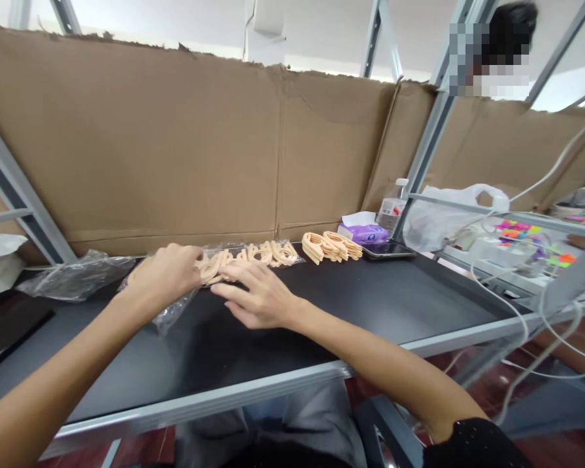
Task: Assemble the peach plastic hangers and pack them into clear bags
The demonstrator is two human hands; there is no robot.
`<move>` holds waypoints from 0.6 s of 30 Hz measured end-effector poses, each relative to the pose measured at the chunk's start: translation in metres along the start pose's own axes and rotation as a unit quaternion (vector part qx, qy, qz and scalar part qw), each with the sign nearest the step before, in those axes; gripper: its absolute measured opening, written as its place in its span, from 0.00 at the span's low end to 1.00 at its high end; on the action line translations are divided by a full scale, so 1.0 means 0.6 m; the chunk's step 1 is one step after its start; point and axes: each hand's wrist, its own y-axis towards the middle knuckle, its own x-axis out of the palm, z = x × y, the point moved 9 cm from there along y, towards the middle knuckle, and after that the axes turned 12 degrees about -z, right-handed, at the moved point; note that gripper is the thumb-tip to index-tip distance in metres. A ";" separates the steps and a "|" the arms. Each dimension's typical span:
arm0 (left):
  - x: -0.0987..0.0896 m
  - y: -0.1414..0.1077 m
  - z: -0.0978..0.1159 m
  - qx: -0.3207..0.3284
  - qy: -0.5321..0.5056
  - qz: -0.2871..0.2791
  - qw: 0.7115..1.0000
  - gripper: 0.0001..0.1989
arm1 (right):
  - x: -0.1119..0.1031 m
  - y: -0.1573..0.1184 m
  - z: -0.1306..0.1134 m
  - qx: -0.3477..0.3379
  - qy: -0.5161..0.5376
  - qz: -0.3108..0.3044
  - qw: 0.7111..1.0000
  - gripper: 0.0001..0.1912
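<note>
A row of beige looped pieces point(272, 253) lies in clear plastic bags along the back of the black table. My left hand point(173, 272) is over the left end of this row, its back toward me. Its fingers are mostly hidden, so I cannot tell what they hold. A crumpled end of clear plastic bag point(171, 314) sticks out below that hand. My right hand point(262, 296) is just to the right, palm down, fingers stretched out and apart. Its fingertips reach to the front of the beige pieces; whether they touch is unclear.
More beige looped pieces point(331, 247) stand stacked to the right, near a purple tissue pack point(365, 233), a phone point(389, 250) and a bottle point(392, 209). An empty clear bag point(75, 278) lies at left. Cardboard point(175, 143) walls the back. Cables hang at right; a person is behind.
</note>
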 end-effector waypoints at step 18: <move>0.061 -0.014 0.004 0.182 -0.061 -0.163 0.968 0.47 | 0.060 -0.033 0.054 0.070 0.277 -0.314 0.906 0.16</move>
